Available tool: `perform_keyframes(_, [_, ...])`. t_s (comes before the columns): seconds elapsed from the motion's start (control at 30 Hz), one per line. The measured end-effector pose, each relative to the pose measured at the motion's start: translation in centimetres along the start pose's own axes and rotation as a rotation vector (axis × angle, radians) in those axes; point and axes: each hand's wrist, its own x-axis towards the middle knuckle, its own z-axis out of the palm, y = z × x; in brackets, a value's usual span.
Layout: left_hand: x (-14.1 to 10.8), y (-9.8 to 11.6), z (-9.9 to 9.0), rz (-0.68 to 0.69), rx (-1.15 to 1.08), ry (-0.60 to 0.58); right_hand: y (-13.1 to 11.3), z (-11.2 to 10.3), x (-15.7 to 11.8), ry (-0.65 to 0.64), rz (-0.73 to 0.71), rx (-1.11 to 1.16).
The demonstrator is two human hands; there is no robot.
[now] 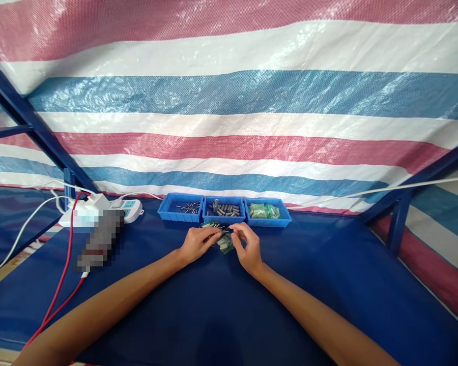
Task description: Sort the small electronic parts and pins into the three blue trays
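Observation:
My left hand (199,245) is closed in a pinch, with a small thin metallic piece (224,232) at its fingertips. From the other side my right hand (248,249) curls thumb and forefinger together at the far end of that piece; its exact kind is too small to tell. Just under the fingers lies a small green-and-clear packet (225,245) holding pale pieces. Another greenish packet (210,224) shows partly behind my left fingers, against the front of the middle bin.
Three blue bins stand in a row: the left bin (179,217) has thin metal pins, the middle bin (234,220) grey cylinders, the right bin (270,222) green packets. A power strip (133,209), blurred dark object (102,239) and red cable (66,269) lie left. Striped sheeting (229,91) hangs behind.

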Motion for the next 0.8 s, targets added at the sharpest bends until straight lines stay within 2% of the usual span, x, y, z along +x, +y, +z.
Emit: perform_keyframes(0.8, [-0.14,-0.09,-0.06,-0.039,-0.027,-0.008,-0.16,0.30,0.50,-0.061,-0.004,-0.099])
